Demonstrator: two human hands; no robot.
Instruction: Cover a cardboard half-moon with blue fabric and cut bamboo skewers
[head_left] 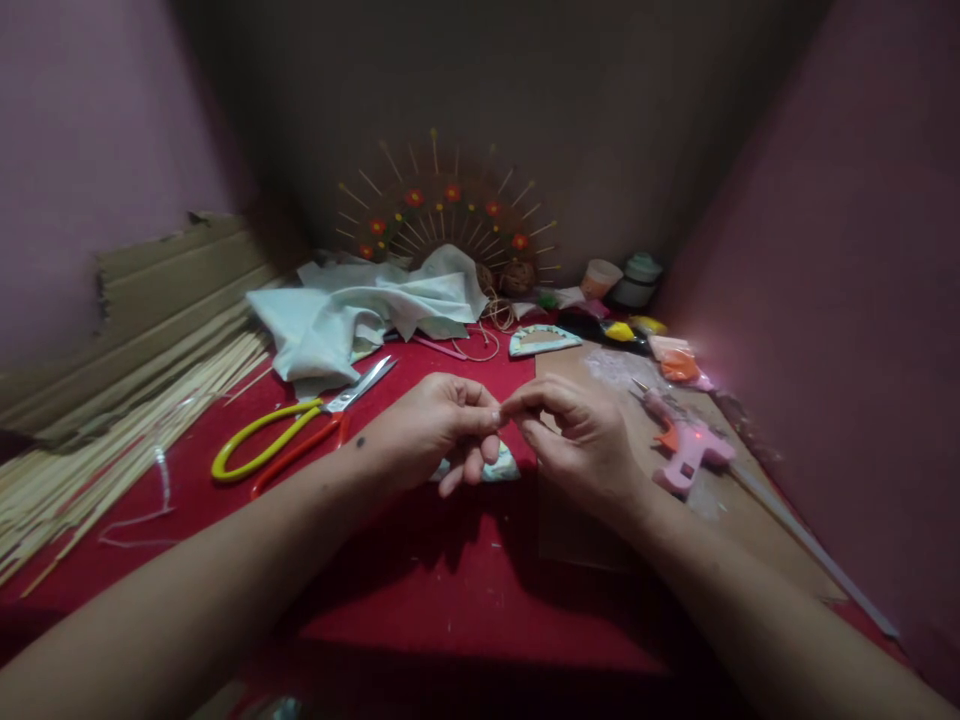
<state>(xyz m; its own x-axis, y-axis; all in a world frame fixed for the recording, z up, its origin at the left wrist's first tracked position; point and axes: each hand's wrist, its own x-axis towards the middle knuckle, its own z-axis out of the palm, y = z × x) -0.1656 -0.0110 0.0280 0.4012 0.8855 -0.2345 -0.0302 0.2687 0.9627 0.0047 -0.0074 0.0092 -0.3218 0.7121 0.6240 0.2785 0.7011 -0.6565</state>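
Patterned piece (504, 464): partly hidden behind the fingers of the left hand (442, 415), over the red bench (420, 610); contact with the bench cannot be told. Left grip: thumb and forefinger close together. Right hand (576, 435): fingertips meet the left's; cannot tell whether either grip has anything clamped. Scissors (328, 406) lie spread, left of the hands; glue gun (694, 455) to the right, on cardboard (574, 535). Half-ring (519, 346) and pale cloth (315, 325) lie beyond.
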